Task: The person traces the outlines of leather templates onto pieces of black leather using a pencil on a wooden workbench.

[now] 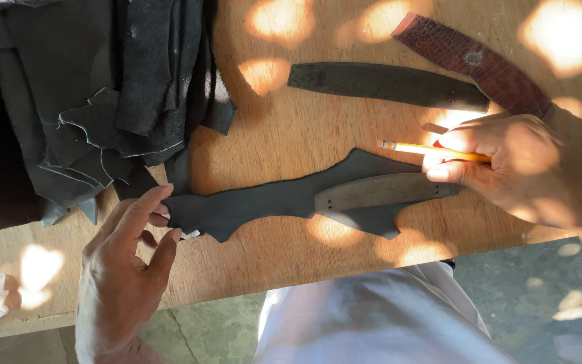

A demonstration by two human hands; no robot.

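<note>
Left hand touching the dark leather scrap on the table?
Touching. The head view shows the left hand with its fingertips on the left end of the dark leather scrap, no gap visible between them.

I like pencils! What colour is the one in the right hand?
Yellow wooden pencil with a pink eraser tip, head view.

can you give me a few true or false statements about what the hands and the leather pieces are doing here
1. The right hand holds a yellow pencil. True.
2. The left hand rests on the reddish textured strap. False: its fingers touch the end of the dark leather piece.
3. A curved template lies on the dark leather piece. True.
4. The black leather scraps are piled at the right. False: they lie upper left on the wooden table.
</note>
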